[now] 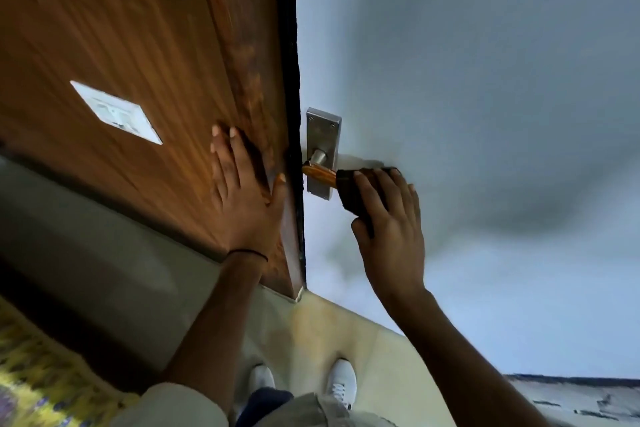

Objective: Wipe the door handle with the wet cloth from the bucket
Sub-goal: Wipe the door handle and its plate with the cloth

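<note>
Right hand (388, 218) grip closed on cloth (349, 191) around handle (318, 175); left hand (246, 191) open-flat beside door edge (294, 149)

My cloth (356, 194) is dark brown, the handle (318, 175) orange-brown wood-grain on a silver plate (323, 135), the door (450, 97) pale blue-grey.

A wood panel beside a pale surface, seen from above

We see a brown wood-grain panel (114, 28) with a white switch plate (116, 112) on the left, a pale blue-grey painted surface (467, 80) on the right, a dark strip between them, a cream floor (332, 333) below, and a yellow patterned rug (38, 374) at the lower left.
</note>
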### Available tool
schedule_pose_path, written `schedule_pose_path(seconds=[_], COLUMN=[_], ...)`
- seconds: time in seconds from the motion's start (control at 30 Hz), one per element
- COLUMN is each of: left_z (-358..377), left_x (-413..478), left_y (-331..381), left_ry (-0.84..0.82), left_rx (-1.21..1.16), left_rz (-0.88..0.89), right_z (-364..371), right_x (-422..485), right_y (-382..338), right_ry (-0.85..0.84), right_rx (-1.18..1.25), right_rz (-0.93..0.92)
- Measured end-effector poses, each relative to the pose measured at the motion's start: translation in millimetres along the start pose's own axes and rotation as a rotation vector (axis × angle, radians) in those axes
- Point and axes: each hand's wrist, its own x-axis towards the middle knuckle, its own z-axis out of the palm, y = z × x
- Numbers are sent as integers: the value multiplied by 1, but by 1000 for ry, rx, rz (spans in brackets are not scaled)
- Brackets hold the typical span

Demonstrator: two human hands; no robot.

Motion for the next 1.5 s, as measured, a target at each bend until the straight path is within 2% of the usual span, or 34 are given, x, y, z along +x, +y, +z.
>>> schedule_pose_path(seconds=[0.17, 0.27, 0.43, 0.6, 0.77, 0.87, 0.97, 1.17, 1.33, 1.5], left_z=[16, 24, 36, 40, 42, 41, 40, 38, 34, 35], left_x=[13, 17, 18, 17, 17, 18, 18, 18, 17, 16], left_y=[-26, -40, -42, -44, -48, -50, -50, -46, -49, -43], left_ry=[-3, -4, 27, 38, 52, 46, 35, 40, -4, 7], left_rx=[-79, -156, -366, -433, -439, -424, -419, -438, -417, -444], left_rz=[122, 185, 183, 185, 236, 244, 238, 252, 196, 181], right_z=[17, 27, 24, 11, 39, 22, 10, 49, 33, 33], right_x=[16, 35, 36, 31, 51, 38, 26, 49, 25, 38], right_y=[-28, -54, -52, -42, -77, -55, -39, -84, -50, -69], right_ry=[78, 53, 0, -23, -42, -51, -34, 28, 49, 9], right_rx=[-86, -155, -222, -222, -285, -256, -269, -271, -337, -346], right_rz=[73, 82, 31, 156, 153, 82, 124, 116, -32, 41])
